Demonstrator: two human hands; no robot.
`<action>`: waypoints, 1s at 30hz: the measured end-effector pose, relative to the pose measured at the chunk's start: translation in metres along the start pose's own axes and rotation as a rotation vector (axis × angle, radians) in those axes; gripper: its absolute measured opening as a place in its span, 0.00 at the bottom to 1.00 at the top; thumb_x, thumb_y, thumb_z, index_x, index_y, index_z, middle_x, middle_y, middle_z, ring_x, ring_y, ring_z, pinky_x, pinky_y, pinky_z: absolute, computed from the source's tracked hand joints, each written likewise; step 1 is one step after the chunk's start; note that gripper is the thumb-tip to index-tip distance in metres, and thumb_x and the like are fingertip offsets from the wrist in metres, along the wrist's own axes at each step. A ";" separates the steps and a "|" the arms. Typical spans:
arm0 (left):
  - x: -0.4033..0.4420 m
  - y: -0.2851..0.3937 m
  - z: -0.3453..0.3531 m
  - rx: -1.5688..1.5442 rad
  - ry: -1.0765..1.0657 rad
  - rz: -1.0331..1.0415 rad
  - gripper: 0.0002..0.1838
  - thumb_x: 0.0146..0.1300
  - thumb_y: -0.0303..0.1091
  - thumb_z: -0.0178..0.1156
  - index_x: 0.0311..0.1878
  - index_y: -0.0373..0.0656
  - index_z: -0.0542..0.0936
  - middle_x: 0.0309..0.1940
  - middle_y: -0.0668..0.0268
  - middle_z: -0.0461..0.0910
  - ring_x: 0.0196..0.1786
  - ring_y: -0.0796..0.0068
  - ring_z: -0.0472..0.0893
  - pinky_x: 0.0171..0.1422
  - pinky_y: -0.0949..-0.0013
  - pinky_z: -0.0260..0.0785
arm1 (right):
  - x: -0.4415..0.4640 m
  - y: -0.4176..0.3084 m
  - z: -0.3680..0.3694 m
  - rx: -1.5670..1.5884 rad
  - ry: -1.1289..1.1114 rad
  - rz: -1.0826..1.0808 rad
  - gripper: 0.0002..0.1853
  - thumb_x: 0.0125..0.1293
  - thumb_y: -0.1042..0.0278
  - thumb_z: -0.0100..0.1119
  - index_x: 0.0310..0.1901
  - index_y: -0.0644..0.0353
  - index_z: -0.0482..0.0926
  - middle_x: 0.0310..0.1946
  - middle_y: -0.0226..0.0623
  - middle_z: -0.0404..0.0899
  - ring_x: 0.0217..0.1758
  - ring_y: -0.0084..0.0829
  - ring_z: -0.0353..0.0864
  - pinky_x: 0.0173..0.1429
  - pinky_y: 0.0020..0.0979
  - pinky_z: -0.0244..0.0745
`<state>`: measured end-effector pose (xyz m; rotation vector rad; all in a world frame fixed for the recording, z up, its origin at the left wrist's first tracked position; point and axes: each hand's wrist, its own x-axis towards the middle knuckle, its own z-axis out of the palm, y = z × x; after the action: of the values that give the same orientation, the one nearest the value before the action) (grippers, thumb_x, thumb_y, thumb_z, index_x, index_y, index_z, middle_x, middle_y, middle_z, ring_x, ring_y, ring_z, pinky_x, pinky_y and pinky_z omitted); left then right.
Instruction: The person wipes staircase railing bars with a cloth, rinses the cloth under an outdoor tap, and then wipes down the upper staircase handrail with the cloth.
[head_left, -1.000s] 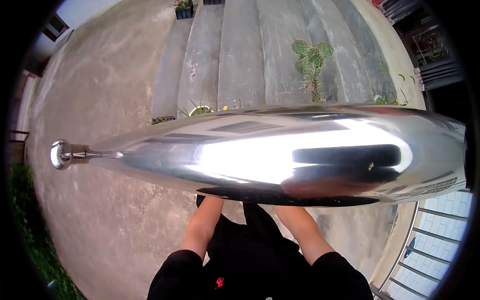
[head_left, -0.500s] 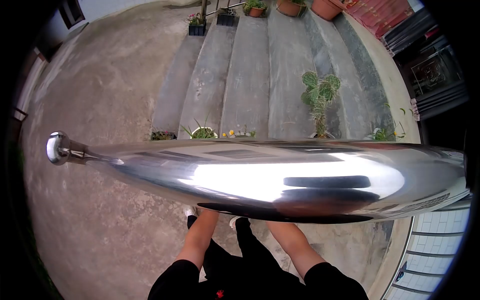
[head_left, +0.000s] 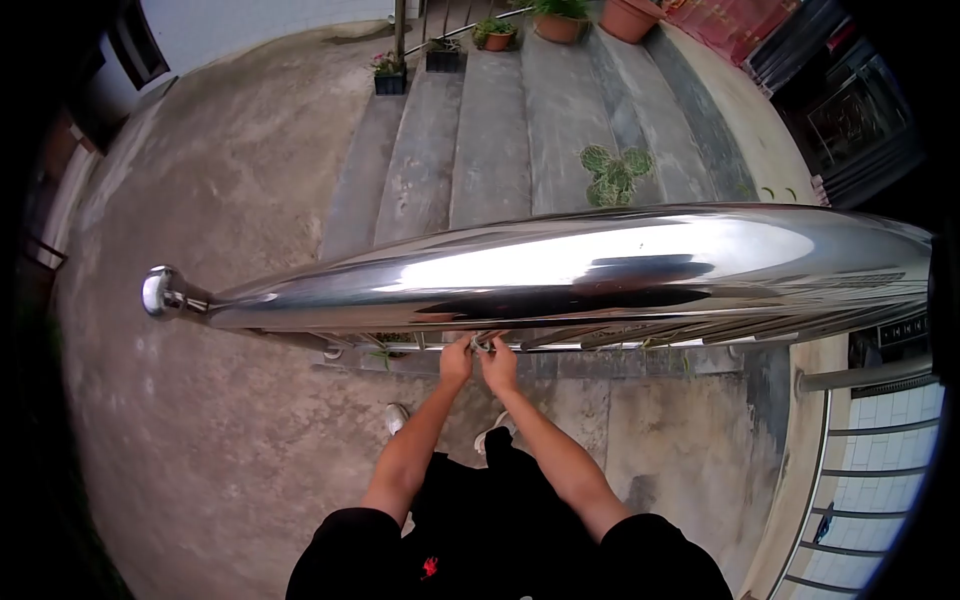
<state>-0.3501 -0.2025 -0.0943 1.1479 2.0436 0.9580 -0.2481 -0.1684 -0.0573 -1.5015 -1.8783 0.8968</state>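
A shiny metal handrail (head_left: pixel 560 265) with a round end knob (head_left: pixel 157 292) runs across the view above both hands. Under its near edge, my left hand (head_left: pixel 456 361) and my right hand (head_left: pixel 497 366) are close together at the railing's bars. Their fingers are pinched around a small pale greyish thing (head_left: pixel 482 343), possibly cord or cloth, too small to make out. The handrail partly hides the fingertips and the lower bars (head_left: pixel 640 337).
Grey steps (head_left: pixel 490 130) lie beyond the railing, with a cactus (head_left: pixel 612 172) and several potted plants, among them a terracotta pot (head_left: pixel 630 17). Concrete floor (head_left: pixel 230 440) spreads left. A second metal railing (head_left: pixel 880 430) stands at right beside white tiles.
The view has shifted, so the handrail sits higher in it and tilts. Both hands, hidden behind the handrail before, now show below its near edge.
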 end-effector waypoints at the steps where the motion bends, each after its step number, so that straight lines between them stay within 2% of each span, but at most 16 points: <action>1: -0.007 0.000 -0.006 0.008 -0.009 -0.005 0.16 0.58 0.27 0.54 0.49 0.47 0.81 0.45 0.52 0.81 0.47 0.47 0.79 0.49 0.49 0.72 | -0.003 0.003 -0.006 -0.039 -0.013 0.025 0.12 0.55 0.66 0.67 0.38 0.64 0.79 0.29 0.46 0.82 0.33 0.44 0.83 0.38 0.38 0.76; 4: -0.017 0.005 -0.014 0.107 -0.024 -0.015 0.15 0.59 0.29 0.55 0.49 0.47 0.82 0.42 0.52 0.82 0.46 0.47 0.79 0.49 0.50 0.72 | -0.011 0.000 -0.020 -0.026 -0.085 0.110 0.12 0.55 0.67 0.67 0.37 0.63 0.79 0.28 0.45 0.82 0.31 0.41 0.83 0.36 0.38 0.75; 5: -0.023 0.002 -0.011 0.089 0.062 0.027 0.14 0.59 0.30 0.55 0.49 0.46 0.82 0.41 0.52 0.82 0.45 0.47 0.80 0.48 0.50 0.72 | -0.012 -0.002 -0.023 -0.036 -0.089 0.096 0.12 0.55 0.66 0.68 0.36 0.63 0.79 0.25 0.42 0.82 0.28 0.37 0.82 0.34 0.36 0.75; 6: -0.022 0.000 -0.008 0.065 0.155 0.075 0.14 0.59 0.31 0.56 0.48 0.45 0.82 0.41 0.51 0.82 0.44 0.47 0.80 0.48 0.50 0.72 | -0.010 -0.003 -0.028 -0.036 -0.089 0.096 0.12 0.55 0.66 0.68 0.36 0.63 0.79 0.25 0.42 0.82 0.28 0.37 0.82 0.34 0.36 0.75; 10: -0.053 -0.010 -0.022 0.006 0.171 0.122 0.13 0.60 0.30 0.56 0.47 0.44 0.82 0.40 0.51 0.81 0.43 0.47 0.80 0.48 0.53 0.73 | -0.029 -0.009 -0.037 0.086 -0.144 0.170 0.14 0.55 0.64 0.69 0.36 0.63 0.78 0.24 0.37 0.81 0.26 0.32 0.80 0.34 0.33 0.74; 12: -0.067 -0.006 -0.034 -0.173 0.076 -0.080 0.13 0.59 0.31 0.58 0.47 0.42 0.82 0.41 0.52 0.81 0.43 0.50 0.80 0.49 0.59 0.73 | -0.035 -0.024 -0.051 0.113 -0.248 0.113 0.15 0.55 0.64 0.70 0.39 0.63 0.76 0.24 0.35 0.79 0.26 0.28 0.79 0.33 0.32 0.74; 15: -0.089 -0.009 -0.051 -0.255 0.064 -0.136 0.13 0.61 0.31 0.59 0.48 0.42 0.83 0.42 0.54 0.81 0.45 0.54 0.81 0.49 0.63 0.73 | -0.048 -0.038 -0.054 0.216 -0.336 0.050 0.16 0.56 0.65 0.70 0.40 0.62 0.75 0.24 0.31 0.76 0.26 0.23 0.76 0.33 0.29 0.72; 16: -0.098 -0.015 -0.060 -0.249 0.079 -0.153 0.13 0.61 0.31 0.59 0.48 0.42 0.83 0.42 0.54 0.81 0.45 0.54 0.81 0.49 0.63 0.73 | -0.054 -0.045 -0.051 0.222 -0.358 0.047 0.16 0.56 0.65 0.70 0.40 0.62 0.75 0.24 0.31 0.76 0.26 0.23 0.76 0.33 0.29 0.72; 18: -0.105 -0.027 -0.067 -0.398 0.129 -0.012 0.13 0.63 0.33 0.58 0.49 0.42 0.82 0.49 0.55 0.78 0.50 0.60 0.79 0.51 0.64 0.73 | -0.056 -0.059 -0.055 0.196 -0.463 0.055 0.16 0.57 0.64 0.68 0.42 0.63 0.74 0.25 0.37 0.79 0.28 0.31 0.79 0.34 0.33 0.73; 22: -0.120 -0.037 -0.109 -0.419 0.169 -0.121 0.12 0.65 0.32 0.57 0.49 0.40 0.82 0.55 0.54 0.74 0.55 0.59 0.75 0.56 0.63 0.70 | -0.058 -0.092 -0.043 0.169 -0.580 -0.025 0.16 0.57 0.64 0.67 0.41 0.64 0.75 0.23 0.36 0.76 0.26 0.30 0.75 0.33 0.32 0.70; 24: -0.111 -0.025 -0.131 -0.278 0.224 -0.009 0.15 0.64 0.32 0.58 0.52 0.38 0.79 0.54 0.52 0.73 0.56 0.54 0.74 0.60 0.62 0.67 | -0.049 -0.101 -0.036 0.217 -0.579 -0.066 0.13 0.59 0.69 0.66 0.40 0.65 0.75 0.23 0.31 0.74 0.25 0.21 0.70 0.31 0.28 0.68; 25: -0.104 -0.012 -0.148 -0.274 0.225 -0.009 0.15 0.64 0.32 0.58 0.52 0.38 0.79 0.54 0.52 0.73 0.56 0.54 0.74 0.60 0.62 0.67 | -0.043 -0.124 -0.038 0.238 -0.471 -0.136 0.14 0.59 0.68 0.66 0.43 0.67 0.76 0.27 0.32 0.74 0.26 0.22 0.71 0.31 0.28 0.68; 26: -0.093 0.007 -0.163 -0.202 0.315 0.105 0.16 0.63 0.32 0.59 0.53 0.38 0.77 0.53 0.51 0.73 0.56 0.52 0.73 0.61 0.61 0.66 | -0.039 -0.138 -0.043 0.238 -0.471 -0.136 0.14 0.59 0.68 0.66 0.43 0.67 0.76 0.27 0.32 0.74 0.26 0.22 0.71 0.31 0.28 0.68; 27: -0.082 0.018 -0.173 -0.129 0.400 0.218 0.17 0.63 0.32 0.60 0.54 0.38 0.76 0.53 0.50 0.72 0.56 0.50 0.72 0.61 0.60 0.65 | -0.038 -0.148 -0.047 0.229 -0.363 -0.175 0.13 0.60 0.70 0.64 0.45 0.67 0.76 0.31 0.36 0.74 0.27 0.25 0.74 0.32 0.28 0.70; 28: -0.071 0.023 -0.174 -0.130 0.400 0.218 0.17 0.63 0.32 0.60 0.54 0.38 0.76 0.53 0.50 0.72 0.56 0.50 0.72 0.61 0.60 0.65 | -0.031 -0.152 -0.049 0.217 -0.257 -0.216 0.13 0.61 0.73 0.62 0.46 0.67 0.76 0.36 0.40 0.75 0.29 0.28 0.76 0.34 0.28 0.72; 30: -0.055 0.032 -0.175 -0.159 0.206 0.119 0.20 0.60 0.32 0.62 0.55 0.39 0.74 0.52 0.50 0.74 0.54 0.48 0.73 0.59 0.58 0.66 | -0.008 -0.143 -0.037 0.469 -0.156 -0.163 0.12 0.63 0.75 0.60 0.48 0.67 0.76 0.42 0.40 0.73 0.32 0.28 0.79 0.37 0.26 0.75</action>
<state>-0.4464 -0.2908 0.0381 1.1357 2.0313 1.3215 -0.3035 -0.1917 0.0781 -1.0075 -1.7076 1.2963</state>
